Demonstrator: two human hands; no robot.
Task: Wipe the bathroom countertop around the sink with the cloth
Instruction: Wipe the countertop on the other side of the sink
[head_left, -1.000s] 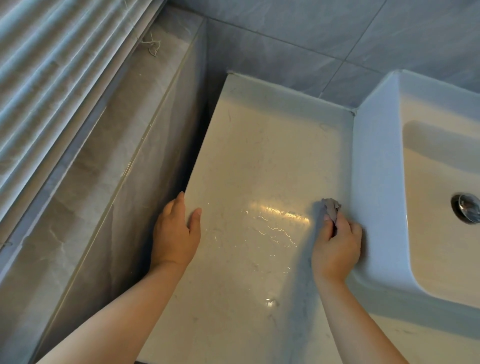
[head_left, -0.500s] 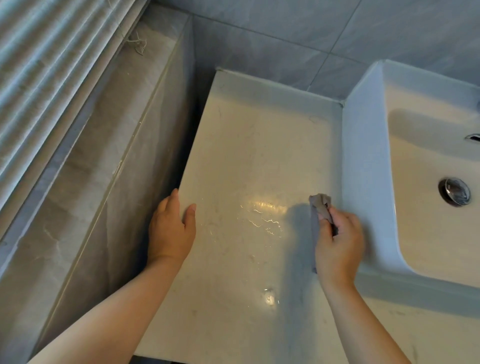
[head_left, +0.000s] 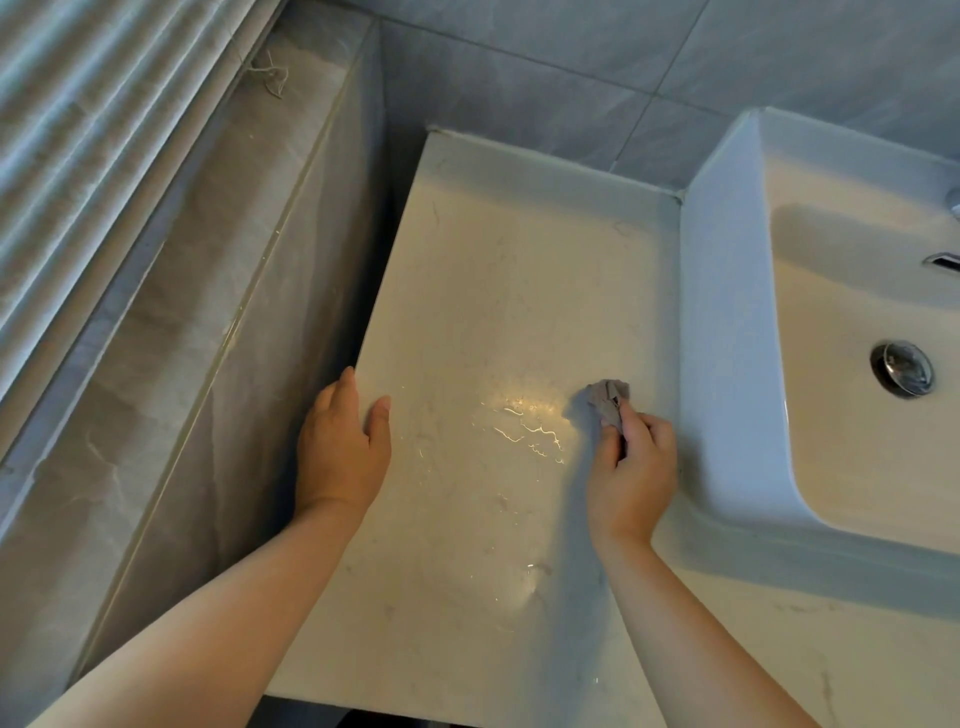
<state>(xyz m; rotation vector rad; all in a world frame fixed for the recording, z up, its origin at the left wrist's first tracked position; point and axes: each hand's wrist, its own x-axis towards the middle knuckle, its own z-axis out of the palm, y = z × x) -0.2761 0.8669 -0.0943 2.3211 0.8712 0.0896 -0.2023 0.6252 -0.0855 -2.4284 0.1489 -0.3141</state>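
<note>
- I have the right hand (head_left: 631, 467) on the small grey cloth (head_left: 607, 400), which sits bunched on the desk (head_left: 493, 270), just beside the left outer wall of the sink (head_left: 727, 312). Its fingers (head_left: 655, 434) are curled round the wad, and a crumpled tip pokes out ahead of them.
- The left hand (head_left: 340, 447) lies flat at the desk's left edge, fingers straight and grasping nothing. I read it as a brace.
- The cloth looks soft, light and limp. I judge it will crumple further and may slide out from under the palm when dragged, so I would hold it by the bunched middle and press down rather than pinch a corner.
- Wet streaks (head_left: 524, 428) glint between the two hands, so the desk there is probably slick. The cloth should glide, but it needs firm pressure to lift the water.
- The seam along the sink's base and the far corner by the tiled wall (head_left: 519, 78) look awkward to me. A folded edge of cloth pushed into them would suit.
- The drain (head_left: 903, 375) sits inside the basin, well apart from the cloth.
</note>
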